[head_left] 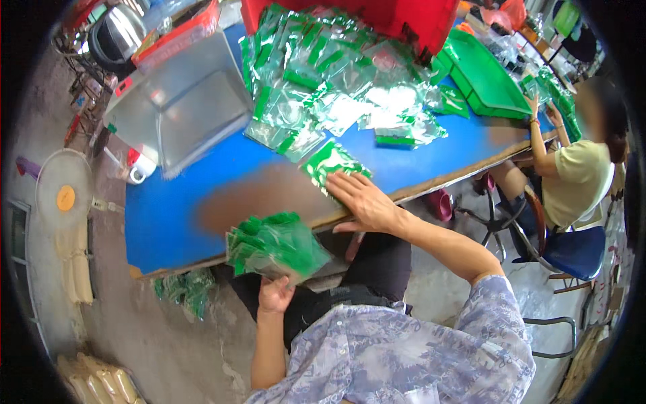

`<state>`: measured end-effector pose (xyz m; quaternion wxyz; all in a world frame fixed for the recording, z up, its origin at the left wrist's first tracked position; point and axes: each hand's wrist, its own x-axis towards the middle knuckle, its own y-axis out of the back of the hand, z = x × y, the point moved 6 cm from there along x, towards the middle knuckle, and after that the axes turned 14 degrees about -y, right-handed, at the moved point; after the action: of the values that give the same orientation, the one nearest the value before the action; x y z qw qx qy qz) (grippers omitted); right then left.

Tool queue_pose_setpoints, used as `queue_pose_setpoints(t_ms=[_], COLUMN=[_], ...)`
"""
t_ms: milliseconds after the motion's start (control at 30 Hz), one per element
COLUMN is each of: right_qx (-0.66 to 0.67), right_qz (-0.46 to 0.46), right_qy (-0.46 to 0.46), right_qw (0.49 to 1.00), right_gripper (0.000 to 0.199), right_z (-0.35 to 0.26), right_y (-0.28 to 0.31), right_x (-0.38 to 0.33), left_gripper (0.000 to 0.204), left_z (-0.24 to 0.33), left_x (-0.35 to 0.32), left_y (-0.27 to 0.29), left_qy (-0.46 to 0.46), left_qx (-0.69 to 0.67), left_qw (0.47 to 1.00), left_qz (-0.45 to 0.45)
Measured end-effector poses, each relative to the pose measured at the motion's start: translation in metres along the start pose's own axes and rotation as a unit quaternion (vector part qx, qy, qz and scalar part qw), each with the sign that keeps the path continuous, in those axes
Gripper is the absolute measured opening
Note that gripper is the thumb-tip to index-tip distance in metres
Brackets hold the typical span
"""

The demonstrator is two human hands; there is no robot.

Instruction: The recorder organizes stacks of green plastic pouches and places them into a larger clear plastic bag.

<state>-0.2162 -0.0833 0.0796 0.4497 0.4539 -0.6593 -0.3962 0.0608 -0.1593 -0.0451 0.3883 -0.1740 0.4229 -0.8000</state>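
My left hand [276, 294] grips the lower edge of a fanned stack of green-and-clear plastic bags [279, 246], held over my lap just off the table's front edge. With fingers stretched out, my right hand [367, 202] lies on a green printed packet [330, 160] near that edge. A short line of similar packets runs from there toward a large heap of green-and-clear packets [316, 67] on the far part of the blue table [175, 215]. Glare hides detail on the heap's near side.
A red bin [350, 10] rises behind the heap. A translucent plastic tub [182, 101] stands left of it, a white mug [141, 165] beside the tub. A green tray [481, 74] lies right. Another person [572, 161] sits at the right end, hands on packets.
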Motion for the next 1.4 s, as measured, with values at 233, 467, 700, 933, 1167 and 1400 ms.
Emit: queue_pose_setpoints(t_ms=[233, 467, 700, 933, 1167, 1400], right_qx=[0.225, 0.438, -0.012, 0.214, 0.03, 0.003], right_qz=[-0.257, -0.323, 0.008, -0.099, 0.172, -0.032], right_qy=[-0.059, -0.034, 0.035, 0.122, -0.009, 0.044], right_qw=[0.938, 0.838, 0.999, 0.964, 0.985, 0.999], right_gripper=[0.024, 0.032, 0.08, 0.037, 0.05, 0.062], right_z=[-0.043, -0.068, -0.07, -0.108, -0.036, -0.066], right_y=[0.039, 0.015, -0.047, -0.043, -0.009, -0.03], right_x=[0.015, 0.056, 0.051, 0.046, 0.136, 0.063], left_gripper=[0.045, 0.053, 0.063, 0.055, 0.053, 0.057], left_z=[0.059, 0.051, 0.061, 0.056, 0.047, 0.045], left_x=[0.015, -0.003, -0.036, -0.027, -0.025, -0.019], left_y=[-0.103, -0.107, 0.002, 0.006, -0.001, -0.003], left_qy=[0.123, -0.129, -0.075, -0.054, -0.066, -0.06], left_qx=[0.144, 0.525, 0.082, -0.055, -0.021, -0.01], left_qw=[0.98, 0.751, 0.991, 0.992, 0.983, 0.989], left_qz=[-0.066, -0.378, 0.077, 0.101, 0.168, 0.132])
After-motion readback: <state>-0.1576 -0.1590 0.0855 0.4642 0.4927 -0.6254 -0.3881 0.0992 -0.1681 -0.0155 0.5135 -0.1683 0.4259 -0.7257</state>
